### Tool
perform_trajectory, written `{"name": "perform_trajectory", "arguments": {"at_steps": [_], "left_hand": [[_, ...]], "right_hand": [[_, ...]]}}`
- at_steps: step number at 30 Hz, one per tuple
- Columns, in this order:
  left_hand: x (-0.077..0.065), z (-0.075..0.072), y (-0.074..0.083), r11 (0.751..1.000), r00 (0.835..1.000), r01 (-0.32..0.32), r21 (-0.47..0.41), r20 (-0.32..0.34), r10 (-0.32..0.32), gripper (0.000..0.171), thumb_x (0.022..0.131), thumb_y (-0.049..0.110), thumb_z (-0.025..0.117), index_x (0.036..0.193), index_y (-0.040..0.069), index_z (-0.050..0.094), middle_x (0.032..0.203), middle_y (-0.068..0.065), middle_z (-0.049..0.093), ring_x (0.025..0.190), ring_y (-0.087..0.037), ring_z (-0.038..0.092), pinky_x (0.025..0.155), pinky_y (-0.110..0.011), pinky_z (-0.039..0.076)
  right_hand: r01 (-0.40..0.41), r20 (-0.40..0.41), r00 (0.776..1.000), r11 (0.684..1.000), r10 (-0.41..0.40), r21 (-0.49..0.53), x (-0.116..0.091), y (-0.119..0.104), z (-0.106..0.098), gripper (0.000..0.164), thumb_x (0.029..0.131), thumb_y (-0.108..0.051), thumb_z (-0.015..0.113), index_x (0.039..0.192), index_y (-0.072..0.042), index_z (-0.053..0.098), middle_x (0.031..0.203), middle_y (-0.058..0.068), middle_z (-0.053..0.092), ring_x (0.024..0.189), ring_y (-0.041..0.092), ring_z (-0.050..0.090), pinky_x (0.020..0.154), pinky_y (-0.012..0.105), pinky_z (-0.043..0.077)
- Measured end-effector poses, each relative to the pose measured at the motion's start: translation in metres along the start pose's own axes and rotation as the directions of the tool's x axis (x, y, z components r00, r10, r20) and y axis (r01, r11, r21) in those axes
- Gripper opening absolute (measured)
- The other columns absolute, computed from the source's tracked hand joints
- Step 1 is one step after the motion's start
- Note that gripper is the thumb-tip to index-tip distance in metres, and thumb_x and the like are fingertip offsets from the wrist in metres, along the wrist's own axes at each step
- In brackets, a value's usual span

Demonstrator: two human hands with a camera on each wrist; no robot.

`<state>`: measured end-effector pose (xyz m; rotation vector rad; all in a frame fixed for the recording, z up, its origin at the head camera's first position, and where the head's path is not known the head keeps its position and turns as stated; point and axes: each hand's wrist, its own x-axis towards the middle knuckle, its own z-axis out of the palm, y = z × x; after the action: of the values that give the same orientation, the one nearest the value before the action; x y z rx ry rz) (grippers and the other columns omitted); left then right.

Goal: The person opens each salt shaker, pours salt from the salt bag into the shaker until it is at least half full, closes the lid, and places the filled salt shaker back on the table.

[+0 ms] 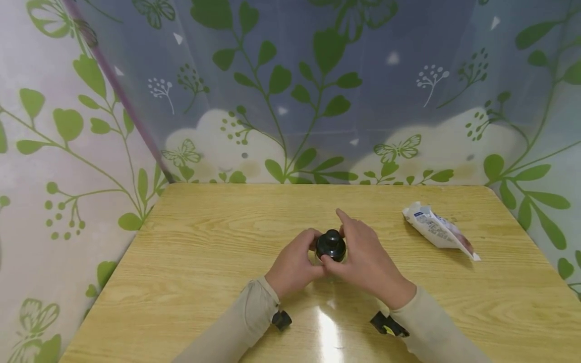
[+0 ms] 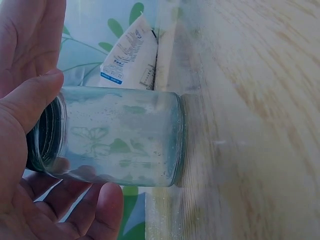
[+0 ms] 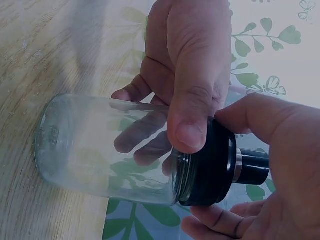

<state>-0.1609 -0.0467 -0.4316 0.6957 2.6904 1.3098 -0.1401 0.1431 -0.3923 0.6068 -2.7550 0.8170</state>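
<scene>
A clear glass jar [image 2: 120, 135] with a round black lid [image 1: 331, 245] stands upright on the table between the two hands. The lid has a knob [image 3: 252, 166] on top with a silvery band at its base. My left hand [image 1: 295, 264] holds the jar close to its neck, thumb on the near side and fingers behind the glass. Around the lid are the thumb and fingers of my right hand [image 1: 367, 257], its index finger pointing away from the jar in the head view. The wall pattern shows through the glass, which carries small specks.
A crumpled white packet [image 1: 438, 229] with printing lies on the wooden table [image 1: 204, 242] to the right. Tiny pale grains are scattered on the wood by the jar. A leaf-patterned cloth wall [image 1: 281, 126] rises behind the table's far edge.
</scene>
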Motion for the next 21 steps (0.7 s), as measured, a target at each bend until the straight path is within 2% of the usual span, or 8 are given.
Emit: {"name": "perform_trajectory", "arguments": {"at_steps": [6, 12, 14, 17, 21], "left_hand": [[0.0009, 0.0007, -0.001, 1.0, 1.0, 0.02, -0.01, 0.007, -0.02, 0.051, 0.086, 0.028, 0.083, 0.13, 0.019, 0.06, 0.113, 0.007, 0.065, 0.104, -0.013, 0.06, 0.093, -0.037, 0.051], [-0.001, 0.0022, -0.0026, 1.0, 1.0, 0.023, -0.019, 0.005, -0.023, 0.049, 0.086, 0.027, 0.083, 0.129, 0.018, 0.06, 0.113, 0.006, 0.065, 0.103, -0.013, 0.061, 0.092, -0.038, 0.051], [-0.0015, 0.0028, -0.003, 1.0, 1.0, 0.019, -0.017, -0.002, -0.019, 0.049, 0.085, 0.024, 0.083, 0.128, 0.016, 0.06, 0.114, 0.005, 0.066, 0.104, -0.014, 0.062, 0.094, -0.039, 0.052], [-0.0012, 0.0031, -0.0029, 1.0, 1.0, 0.012, -0.009, -0.008, -0.013, 0.049, 0.085, 0.023, 0.083, 0.127, 0.015, 0.06, 0.116, 0.003, 0.066, 0.105, -0.014, 0.063, 0.096, -0.039, 0.052], [0.0005, 0.0031, -0.0027, 1.0, 1.0, 0.001, -0.007, -0.01, -0.001, 0.048, 0.085, 0.023, 0.083, 0.127, 0.014, 0.059, 0.117, 0.002, 0.066, 0.107, -0.014, 0.064, 0.097, -0.04, 0.052]], "right_hand": [[0.031, 0.012, 0.999, 0.999, -0.032, 0.007, -0.0013, 0.0012, -0.0014, 0.092, 0.085, -0.026, 0.079, 0.157, 0.005, 0.032, 0.113, 0.013, 0.063, 0.112, 0.034, 0.058, 0.108, 0.06, 0.039], [0.048, 0.036, 0.998, 0.998, -0.047, -0.029, -0.0028, 0.0019, -0.0002, 0.091, 0.085, -0.028, 0.077, 0.157, 0.004, 0.032, 0.134, 0.021, 0.062, 0.132, 0.044, 0.053, 0.114, 0.062, 0.034], [0.044, 0.031, 0.999, 0.998, -0.043, -0.042, -0.0021, 0.0011, 0.0, 0.093, 0.084, -0.032, 0.077, 0.157, 0.004, 0.032, 0.131, 0.018, 0.063, 0.129, 0.042, 0.055, 0.116, 0.062, 0.032], [0.016, 0.01, 1.0, 0.999, -0.016, -0.039, -0.001, 0.0, -0.0009, 0.099, 0.081, -0.04, 0.079, 0.157, 0.003, 0.033, 0.118, 0.011, 0.065, 0.114, 0.034, 0.06, 0.115, 0.06, 0.033], [-0.036, -0.014, 0.999, 0.999, 0.035, -0.017, -0.0006, -0.0005, -0.0036, 0.103, 0.081, -0.05, 0.081, 0.157, 0.002, 0.035, 0.106, 0.005, 0.062, 0.097, 0.025, 0.057, 0.115, 0.058, 0.032]]}}
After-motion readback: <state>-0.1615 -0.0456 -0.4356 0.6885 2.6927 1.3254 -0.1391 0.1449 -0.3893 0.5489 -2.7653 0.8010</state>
